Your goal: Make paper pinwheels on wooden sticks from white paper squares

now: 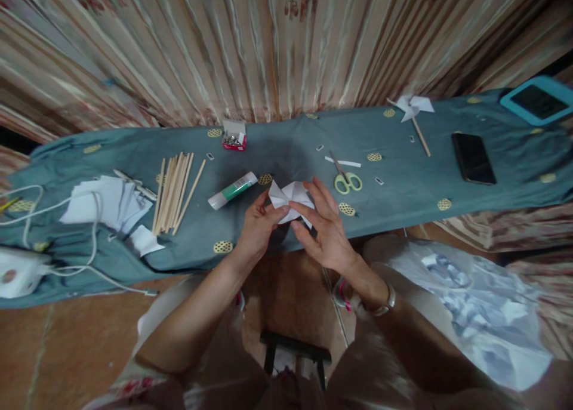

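Observation:
Between my two hands is a white paper pinwheel with its corners folded toward the middle. My left hand grips its left side, the thumb near the centre. On the right side, my right hand has its fingers spread, with the index finger touching the centre of the paper. A glue stick with a green label lies left of my hands. Right of them are green-handled scissors beside a thin paper strip.
On the cloth-covered table are wooden sticks, white paper sheets, a small red box of metal pins, a finished pinwheel on a stick and a phone. A plastic bag of paper scraps sits at my right.

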Demonstrator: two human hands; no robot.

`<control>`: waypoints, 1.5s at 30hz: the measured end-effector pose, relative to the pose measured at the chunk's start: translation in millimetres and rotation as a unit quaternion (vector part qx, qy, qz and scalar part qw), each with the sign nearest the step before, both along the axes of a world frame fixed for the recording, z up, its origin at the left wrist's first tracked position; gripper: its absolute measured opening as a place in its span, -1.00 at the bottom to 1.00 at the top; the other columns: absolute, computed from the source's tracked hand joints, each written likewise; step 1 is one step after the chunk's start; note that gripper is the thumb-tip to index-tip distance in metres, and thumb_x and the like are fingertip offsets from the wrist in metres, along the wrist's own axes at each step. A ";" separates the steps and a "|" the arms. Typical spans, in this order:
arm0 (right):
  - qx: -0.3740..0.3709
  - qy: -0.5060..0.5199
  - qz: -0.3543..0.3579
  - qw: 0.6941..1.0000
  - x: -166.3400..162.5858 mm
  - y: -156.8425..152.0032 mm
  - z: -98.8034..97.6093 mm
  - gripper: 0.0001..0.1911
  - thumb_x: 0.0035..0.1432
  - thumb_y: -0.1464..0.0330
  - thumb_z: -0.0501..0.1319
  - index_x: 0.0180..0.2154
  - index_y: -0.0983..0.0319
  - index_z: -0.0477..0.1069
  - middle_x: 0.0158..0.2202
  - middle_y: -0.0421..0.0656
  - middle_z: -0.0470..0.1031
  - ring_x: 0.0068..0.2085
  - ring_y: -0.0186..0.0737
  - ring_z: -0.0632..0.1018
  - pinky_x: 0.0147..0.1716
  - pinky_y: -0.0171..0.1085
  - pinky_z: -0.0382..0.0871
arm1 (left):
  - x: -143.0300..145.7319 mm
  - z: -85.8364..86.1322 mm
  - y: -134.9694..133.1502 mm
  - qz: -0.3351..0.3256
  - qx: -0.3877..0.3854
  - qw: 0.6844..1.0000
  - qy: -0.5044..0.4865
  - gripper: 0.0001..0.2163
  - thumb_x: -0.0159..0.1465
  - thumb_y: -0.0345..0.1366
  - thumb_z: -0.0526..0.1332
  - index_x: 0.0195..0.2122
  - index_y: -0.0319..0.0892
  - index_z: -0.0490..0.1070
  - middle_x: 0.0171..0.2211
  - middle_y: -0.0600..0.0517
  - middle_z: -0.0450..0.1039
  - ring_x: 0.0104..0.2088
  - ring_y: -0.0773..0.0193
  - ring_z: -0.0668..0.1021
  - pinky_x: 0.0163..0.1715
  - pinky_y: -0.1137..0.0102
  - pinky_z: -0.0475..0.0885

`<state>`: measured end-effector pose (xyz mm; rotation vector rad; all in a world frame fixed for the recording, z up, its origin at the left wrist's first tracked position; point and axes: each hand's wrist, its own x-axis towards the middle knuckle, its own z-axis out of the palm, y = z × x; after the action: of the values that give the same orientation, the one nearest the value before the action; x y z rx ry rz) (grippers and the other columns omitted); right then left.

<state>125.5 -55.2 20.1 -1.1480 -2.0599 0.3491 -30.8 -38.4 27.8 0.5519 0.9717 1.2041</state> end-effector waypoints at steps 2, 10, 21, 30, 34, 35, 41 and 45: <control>-0.020 0.023 0.001 1.000 -0.9 1.0 3.6 -0.65 0.31 0.26 0.11 0.07 0.17 0.44 0.37 -0.01 0.18 0.42 0.06 0.08 0.28 0.24 0.12 | 1.7 -2.1 2.6 0.012 0.020 1.000 0.005 -0.52 -0.13 -0.34 0.52 -0.14 -0.19 0.48 -0.40 0.10 0.61 -0.43 0.36 0.57 -0.30 0.44 0.47; -0.055 0.156 -0.033 0.986 -3.5 8.6 17.9 -0.70 0.29 0.24 0.15 -0.01 0.15 0.51 0.31 -0.03 0.28 0.37 -0.01 0.22 0.30 0.16 0.14 | 3.7 -2.0 8.4 0.048 0.046 0.997 0.047 -0.59 -0.13 -0.33 0.49 -0.22 -0.21 0.49 -0.39 0.09 0.59 -0.42 0.33 0.54 -0.32 0.42 0.43; -0.372 0.480 -0.072 0.791 -9.7 28.6 13.9 -0.49 -0.17 0.23 0.47 -0.12 0.15 0.43 -0.29 -0.21 0.66 -0.27 -0.11 0.65 -0.15 -0.10 0.54 | 4.8 -3.1 13.3 0.036 0.074 0.991 0.109 -0.43 -0.16 -0.36 0.45 -0.05 -0.20 0.43 -0.47 0.17 0.53 -0.47 0.33 0.53 -0.39 0.43 0.44; -0.374 0.485 -0.072 0.787 -17.9 30.9 14.4 -0.52 -0.23 0.22 0.48 -0.21 0.11 0.43 -0.37 -0.29 0.64 -0.36 -0.19 0.62 -0.29 -0.20 0.52 | -2.4 3.8 11.6 0.024 0.093 0.989 0.110 -0.55 -0.14 -0.33 0.48 -0.17 -0.20 0.48 -0.42 0.11 0.59 -0.45 0.29 0.55 -0.36 0.40 0.47; -0.374 0.481 -0.069 0.790 -20.6 31.2 13.4 -0.50 -0.23 0.16 0.49 -0.20 0.11 0.43 -0.40 -0.28 0.63 -0.39 -0.17 0.61 -0.38 -0.21 0.52 | -4.8 0.3 12.8 0.028 0.103 0.989 0.102 -0.51 -0.13 -0.33 0.49 -0.12 -0.20 0.49 -0.36 0.08 0.61 -0.41 0.28 0.57 -0.33 0.40 0.48; -0.377 0.480 -0.064 0.790 -21.4 31.1 13.6 -0.49 -0.23 0.16 0.49 -0.20 0.11 0.43 -0.40 -0.28 0.63 -0.39 -0.16 0.62 -0.37 -0.20 0.53 | -5.2 -0.9 13.0 0.026 0.104 0.989 0.100 -0.50 -0.14 -0.33 0.49 -0.12 -0.20 0.50 -0.36 0.07 0.61 -0.41 0.27 0.58 -0.33 0.40 0.48; -0.380 0.484 -0.046 0.787 -26.6 31.4 14.5 -0.54 -0.21 0.26 0.48 -0.19 0.11 0.44 -0.34 -0.27 0.64 -0.25 -0.12 0.64 -0.18 -0.14 0.55 | -7.2 -3.1 12.6 0.020 0.097 0.989 0.106 -0.48 -0.14 -0.30 0.51 -0.10 -0.19 0.50 -0.38 0.07 0.61 -0.41 0.26 0.58 -0.33 0.40 0.49; -0.370 0.484 -0.040 0.792 -28.8 32.3 12.2 -0.58 -0.19 0.31 0.46 -0.23 0.12 0.43 -0.38 -0.29 0.62 -0.32 -0.16 0.63 -0.23 -0.18 0.55 | -8.7 -2.0 12.8 0.034 0.101 0.988 0.115 -0.48 -0.15 -0.31 0.51 -0.12 -0.21 0.50 -0.38 0.08 0.59 -0.41 0.28 0.57 -0.31 0.40 0.48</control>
<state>96.7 -22.9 32.3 -1.0962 -0.9319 1.4522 -39.5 -25.6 25.8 0.8384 1.0771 1.3285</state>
